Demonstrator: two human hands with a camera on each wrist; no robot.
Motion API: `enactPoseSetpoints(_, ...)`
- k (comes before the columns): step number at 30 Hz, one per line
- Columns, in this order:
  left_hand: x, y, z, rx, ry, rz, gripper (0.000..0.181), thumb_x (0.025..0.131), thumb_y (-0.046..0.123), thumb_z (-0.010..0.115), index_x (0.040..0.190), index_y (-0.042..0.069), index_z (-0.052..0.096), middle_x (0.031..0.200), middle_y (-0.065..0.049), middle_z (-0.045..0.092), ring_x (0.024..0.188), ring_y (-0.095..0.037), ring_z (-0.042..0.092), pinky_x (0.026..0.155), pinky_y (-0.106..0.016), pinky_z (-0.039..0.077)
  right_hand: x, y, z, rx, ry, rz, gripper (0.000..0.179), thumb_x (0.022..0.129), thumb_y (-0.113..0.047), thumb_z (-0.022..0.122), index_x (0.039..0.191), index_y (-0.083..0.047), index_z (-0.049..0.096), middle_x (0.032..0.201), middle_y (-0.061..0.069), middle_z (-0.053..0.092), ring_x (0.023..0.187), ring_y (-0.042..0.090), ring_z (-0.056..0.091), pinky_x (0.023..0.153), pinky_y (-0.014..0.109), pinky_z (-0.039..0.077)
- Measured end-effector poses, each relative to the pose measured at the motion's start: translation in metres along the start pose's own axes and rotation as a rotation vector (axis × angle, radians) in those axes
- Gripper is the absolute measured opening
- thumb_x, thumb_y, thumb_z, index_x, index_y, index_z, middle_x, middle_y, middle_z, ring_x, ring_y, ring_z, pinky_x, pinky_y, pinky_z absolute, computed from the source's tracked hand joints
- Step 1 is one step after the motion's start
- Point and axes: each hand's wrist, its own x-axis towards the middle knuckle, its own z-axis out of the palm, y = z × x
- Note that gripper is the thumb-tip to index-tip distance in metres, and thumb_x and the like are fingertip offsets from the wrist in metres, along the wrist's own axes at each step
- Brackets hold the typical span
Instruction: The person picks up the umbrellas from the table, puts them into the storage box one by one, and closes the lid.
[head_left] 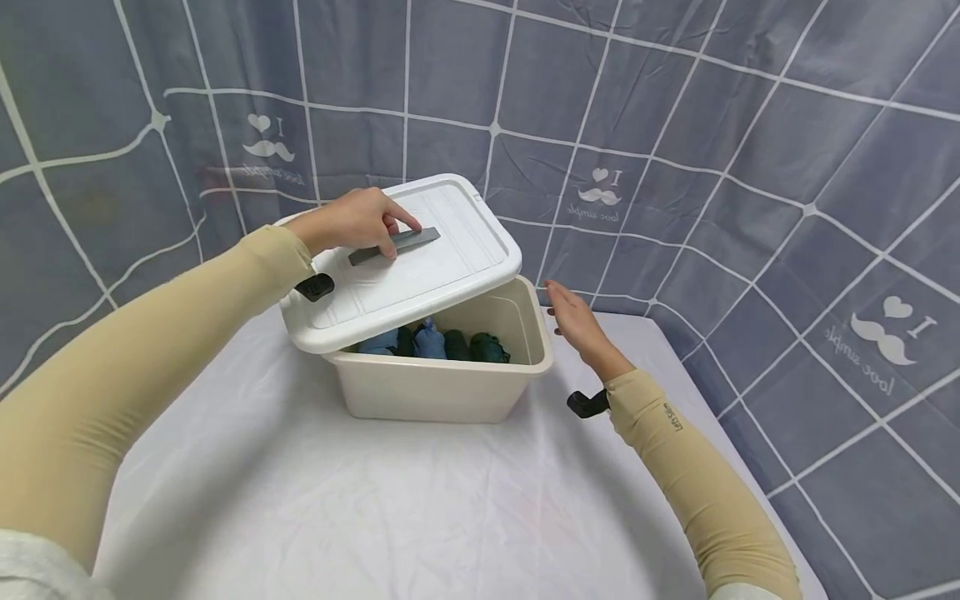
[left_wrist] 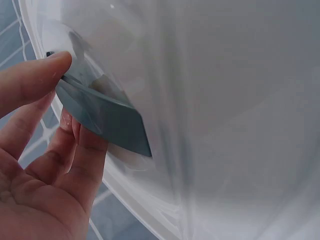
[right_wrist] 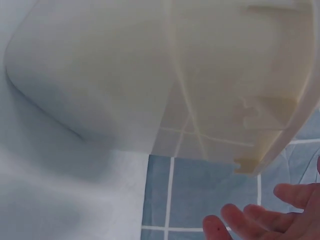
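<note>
A white lid lies tilted over the left part of a cream storage box, leaving its right side uncovered. My left hand grips the lid's grey handle, thumb on one side and fingers on the other, as the left wrist view shows. Inside the box are several rolled cloth bundles, among them a blue one and a dark green one. My right hand is held just right of the box with extended fingers, apart from its rim and holding nothing.
The box stands on a table with a white cover. Behind and to the right hangs a grey-blue curtain with white grid lines, close to the table's edges. A black wrist camera juts from the right sleeve.
</note>
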Motion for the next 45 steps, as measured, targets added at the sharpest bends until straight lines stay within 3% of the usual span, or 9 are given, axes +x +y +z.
enactPoseSetpoints(9, 0.005, 0.019, 0.015, 0.034, -0.075, 0.108, 0.061, 0.076, -0.005, 0.075, 0.130, 0.023, 0.070, 0.099, -0.008, 0.060, 0.087, -0.022, 0.049, 0.073, -0.032, 0.040, -0.003, -0.007, -0.002, 0.064, 0.000, 0.013, 0.062, 0.108, -0.053, 0.025, 0.160, -0.020, 0.030, 0.161, 0.011, 0.036, 0.137, 0.035, 0.048, 0.102, 0.051, 0.046)
enactPoseSetpoints(21, 0.013, 0.032, 0.048, 0.074, -0.167, 0.212, 0.063, 0.071, -0.008, 0.074, 0.127, 0.021, 0.073, 0.090, -0.005, 0.057, 0.083, -0.019, 0.050, 0.074, -0.030, 0.042, -0.009, -0.003, 0.001, 0.090, -0.014, 0.016, 0.060, 0.107, -0.050, 0.036, 0.160, -0.023, 0.030, 0.155, 0.009, 0.044, 0.131, 0.031, 0.051, 0.101, 0.052, 0.048)
enactPoseSetpoints(28, 0.019, 0.037, 0.061, 0.083, -0.216, 0.227, 0.063, 0.071, -0.009, 0.072, 0.126, 0.022, 0.073, 0.087, -0.004, 0.054, 0.084, -0.017, 0.048, 0.076, -0.030, 0.041, -0.013, -0.003, 0.003, 0.105, 0.005, -0.016, 0.059, 0.105, -0.043, 0.047, 0.159, -0.023, 0.033, 0.154, 0.009, 0.046, 0.131, 0.026, 0.053, 0.097, 0.043, 0.049)
enactPoseSetpoints(35, 0.020, 0.041, 0.067, 0.117, -0.245, 0.238, 0.062, 0.072, -0.009, 0.072, 0.126, 0.021, 0.073, 0.088, -0.003, 0.057, 0.082, -0.016, 0.049, 0.076, -0.030, 0.041, -0.015, 0.003, 0.006, 0.035, 0.017, -0.029, 0.061, 0.103, -0.037, 0.052, 0.159, -0.022, 0.034, 0.154, 0.012, 0.046, 0.136, 0.030, 0.049, 0.109, 0.050, 0.042)
enactPoseSetpoints(45, 0.025, 0.041, 0.076, 0.102, -0.276, 0.246, 0.061, 0.072, -0.009, 0.074, 0.126, 0.019, 0.073, 0.090, -0.006, 0.060, 0.084, -0.017, 0.050, 0.078, -0.030, 0.042, -0.021, 0.010, 0.009, 0.019, -0.002, -0.046, 0.056, 0.103, -0.030, 0.051, 0.157, -0.018, 0.039, 0.152, 0.011, 0.048, 0.126, 0.029, 0.058, 0.100, 0.045, 0.049)
